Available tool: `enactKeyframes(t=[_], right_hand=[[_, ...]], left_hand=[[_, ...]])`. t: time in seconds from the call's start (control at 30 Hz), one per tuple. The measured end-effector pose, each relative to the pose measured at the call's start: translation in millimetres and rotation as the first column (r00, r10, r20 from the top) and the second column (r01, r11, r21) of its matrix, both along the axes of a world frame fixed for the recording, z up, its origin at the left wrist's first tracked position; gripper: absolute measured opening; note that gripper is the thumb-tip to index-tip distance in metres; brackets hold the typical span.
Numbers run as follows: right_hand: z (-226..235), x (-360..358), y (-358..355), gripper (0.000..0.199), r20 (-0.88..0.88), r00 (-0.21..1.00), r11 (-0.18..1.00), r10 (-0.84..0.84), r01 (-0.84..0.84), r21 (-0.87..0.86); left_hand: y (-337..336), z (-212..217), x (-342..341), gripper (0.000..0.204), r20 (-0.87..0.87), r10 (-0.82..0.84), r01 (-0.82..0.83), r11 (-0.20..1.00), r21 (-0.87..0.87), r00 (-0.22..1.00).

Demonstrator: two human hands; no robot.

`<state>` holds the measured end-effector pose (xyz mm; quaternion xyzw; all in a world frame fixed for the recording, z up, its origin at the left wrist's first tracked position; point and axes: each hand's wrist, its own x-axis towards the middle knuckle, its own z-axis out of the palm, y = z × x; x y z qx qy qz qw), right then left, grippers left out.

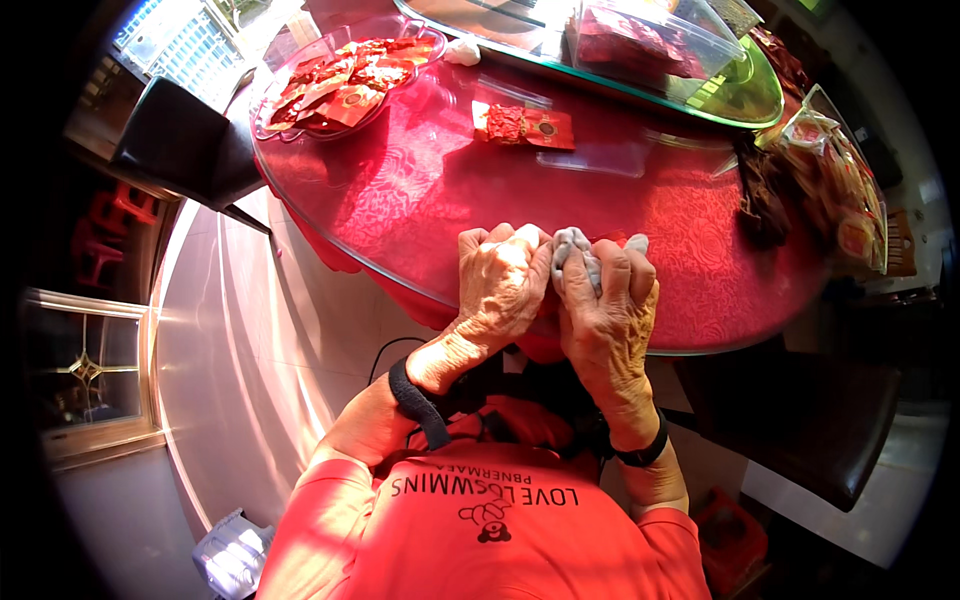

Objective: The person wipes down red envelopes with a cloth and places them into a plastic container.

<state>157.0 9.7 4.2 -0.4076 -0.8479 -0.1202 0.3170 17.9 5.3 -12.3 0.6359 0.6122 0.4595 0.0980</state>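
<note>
Shirt (480,540), right hand (608,318), grey wad (571,241) at fingertips (575,278)

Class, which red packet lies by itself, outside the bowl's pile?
The red packet right of the clear bowl, alone near the red table's far side; the bowl's packets overlap in a heap.

We see a round table (420,225), red patterned top, glossy. Left beyond the left hand (505,275): clear plastic bowl (264,112) with red packets. Straight ahead: red-and-gold foil packet (523,126), flat clear plastic piece (600,162). Right beyond the right hand (606,300): dark brown crumpled bundle (763,200).
</note>
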Motion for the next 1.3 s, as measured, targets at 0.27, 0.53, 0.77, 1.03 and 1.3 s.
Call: enactKeyframes(t=[0.27, 0.53, 0.77, 1.03, 1.3], right_hand=[[12.7, 41.0, -11.6, 0.024, 0.025, 0.952, 0.939, 0.305, -0.296, -0.176], [30.9, 33.6, -13.9, 0.032, -0.24, 0.968, 0.979, 0.077, -0.119, -0.163], [3.0, 21.2, -14.0, 0.029, -0.046, 0.951, 0.943, 0.306, -0.309, -0.122], [23.0, 73.2, -17.9, 0.031, -0.288, 0.904, 0.86, 0.316, -0.401, -0.316], [7.5, 49.1, 9.8, 0.032, -0.285, 0.958, 0.988, 0.026, -0.067, -0.138]], left_hand=[[-1.6, 5.3, -0.2, 0.017, -0.065, -0.008, -0.003, 0.986, -0.166, 0.998], [-5.8, 13.3, -6.6, 0.021, -0.017, -0.075, 0.068, 0.968, -0.243, 0.997], [-6.4, 17.8, -7.2, 0.029, 0.055, -0.07, 0.083, 0.955, -0.286, 0.996], [-3.8, 10.3, -5.9, 0.022, 0.237, -0.076, 0.133, 0.962, -0.237, 0.968], [14.7, 36.6, 2.2, 0.057, -0.197, -0.246, 0.198, 0.952, -0.235, 0.949]])
